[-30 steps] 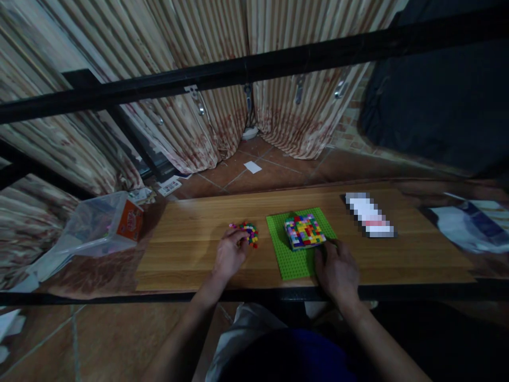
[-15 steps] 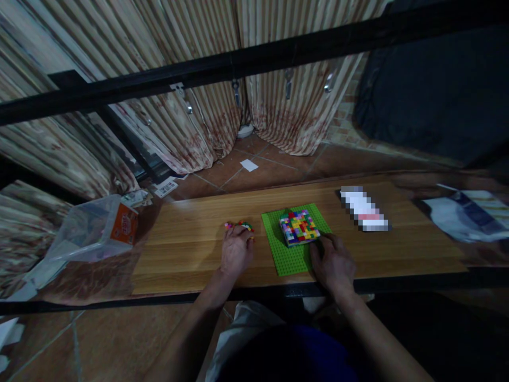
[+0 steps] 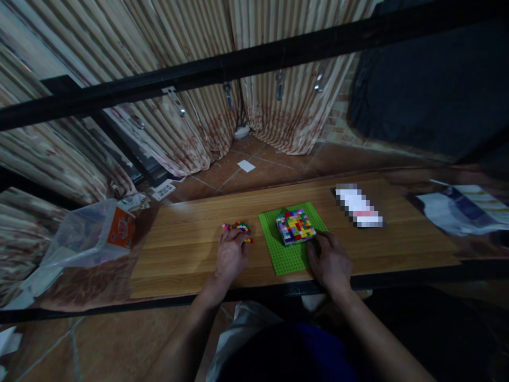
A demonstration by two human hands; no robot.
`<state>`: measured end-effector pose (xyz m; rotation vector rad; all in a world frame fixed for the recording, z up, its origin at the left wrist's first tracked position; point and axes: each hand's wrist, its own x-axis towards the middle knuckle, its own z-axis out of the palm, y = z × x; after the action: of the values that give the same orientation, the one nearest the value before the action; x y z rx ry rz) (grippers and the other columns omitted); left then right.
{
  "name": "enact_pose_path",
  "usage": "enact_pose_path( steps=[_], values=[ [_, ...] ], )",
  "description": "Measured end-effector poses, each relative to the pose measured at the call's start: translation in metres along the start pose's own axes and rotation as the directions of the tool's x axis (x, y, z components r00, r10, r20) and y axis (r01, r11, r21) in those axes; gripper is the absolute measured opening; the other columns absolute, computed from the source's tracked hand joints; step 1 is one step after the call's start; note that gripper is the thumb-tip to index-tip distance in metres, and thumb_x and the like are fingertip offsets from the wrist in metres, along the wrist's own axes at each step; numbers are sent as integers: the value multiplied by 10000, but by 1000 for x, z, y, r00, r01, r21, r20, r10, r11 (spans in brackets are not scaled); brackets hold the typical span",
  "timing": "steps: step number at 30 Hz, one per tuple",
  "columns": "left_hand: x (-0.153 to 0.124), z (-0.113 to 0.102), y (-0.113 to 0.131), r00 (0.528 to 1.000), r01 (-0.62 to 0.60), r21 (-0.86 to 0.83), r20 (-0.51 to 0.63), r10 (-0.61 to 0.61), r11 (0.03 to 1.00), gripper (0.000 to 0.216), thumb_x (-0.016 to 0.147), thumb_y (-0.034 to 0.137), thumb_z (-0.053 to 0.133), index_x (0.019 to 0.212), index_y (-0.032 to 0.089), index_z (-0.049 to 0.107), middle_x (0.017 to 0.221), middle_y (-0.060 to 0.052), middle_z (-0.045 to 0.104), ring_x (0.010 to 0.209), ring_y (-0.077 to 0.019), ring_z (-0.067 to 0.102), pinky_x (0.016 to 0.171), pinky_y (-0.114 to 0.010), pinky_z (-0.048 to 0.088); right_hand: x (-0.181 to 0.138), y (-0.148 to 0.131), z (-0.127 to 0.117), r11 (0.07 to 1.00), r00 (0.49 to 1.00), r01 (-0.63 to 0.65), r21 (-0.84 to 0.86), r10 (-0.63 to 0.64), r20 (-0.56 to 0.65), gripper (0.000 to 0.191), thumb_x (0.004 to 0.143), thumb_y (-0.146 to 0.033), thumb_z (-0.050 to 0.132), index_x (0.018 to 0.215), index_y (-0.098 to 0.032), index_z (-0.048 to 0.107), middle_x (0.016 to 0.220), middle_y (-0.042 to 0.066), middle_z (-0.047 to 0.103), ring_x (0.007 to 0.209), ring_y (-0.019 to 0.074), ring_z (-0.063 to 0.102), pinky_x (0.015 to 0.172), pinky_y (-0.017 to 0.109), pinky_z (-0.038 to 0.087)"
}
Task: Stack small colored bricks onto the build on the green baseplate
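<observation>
A green studded baseplate point(image 3: 287, 255) lies on the wooden tabletop point(image 3: 186, 249) in front of me. On its far half stands a flat block of many-coloured small bricks point(image 3: 296, 226). My right hand point(image 3: 328, 261) rests on the baseplate's near right corner, fingers curled down beside the block; I cannot see anything in it. To the left of the plate lies a small pile of loose coloured bricks point(image 3: 238, 228). My left hand point(image 3: 231, 253) lies over the near side of that pile, fingers bent onto the bricks and hidden from above.
A clear plastic bag with an orange box point(image 3: 93, 233) sits past the table's left end. A blurred white strip point(image 3: 358, 206) lies right of the plate, and a white and blue package point(image 3: 461, 209) at far right. A black bar point(image 3: 246, 63) crosses overhead.
My left hand has slid forward over the loose bricks, covering more of the pile. The right hand has stayed at the plate's corner. The view has shifted slightly.
</observation>
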<state>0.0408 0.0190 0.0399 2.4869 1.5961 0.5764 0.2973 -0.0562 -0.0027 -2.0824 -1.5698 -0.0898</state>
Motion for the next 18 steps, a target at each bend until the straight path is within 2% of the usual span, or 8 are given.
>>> enact_pose_path(
  steps=[7,10,14,18],
  values=[
    [3,3,3,1000,-2,63,11,1,998,165,819,161,590,934,211,696,1090,-63,680,1076,-267,574,984,-444,429,0,-1,0,1000,1000,4,-8,-4,6,323,928,-376,470,1127,-172,621,1202,109,621,1005,252,612,792,353,474],
    [5,3,3,1000,-10,49,-22,11,999,124,827,157,583,894,195,680,1050,-68,688,1044,-251,589,1005,-440,418,0,-1,0,1000,1000,-2,-20,2,8,305,933,-371,469,1104,-174,628,1198,106,624,988,250,620,780,353,477],
    [13,-1,11,995,23,-80,-93,-30,997,101,855,165,553,850,190,651,902,-45,694,920,-202,627,939,-375,458,0,-2,0,1000,1000,-2,-18,2,3,285,934,-351,475,1099,-176,628,1193,106,625,977,246,626,782,356,483],
    [28,-3,31,994,57,-302,-68,-82,951,100,866,177,547,875,199,644,821,-5,694,781,-144,646,764,-268,489,0,-1,1,1000,1000,13,4,-13,-10,280,930,-342,486,1112,-178,624,1189,106,626,1000,251,623,805,359,488]
  ],
)
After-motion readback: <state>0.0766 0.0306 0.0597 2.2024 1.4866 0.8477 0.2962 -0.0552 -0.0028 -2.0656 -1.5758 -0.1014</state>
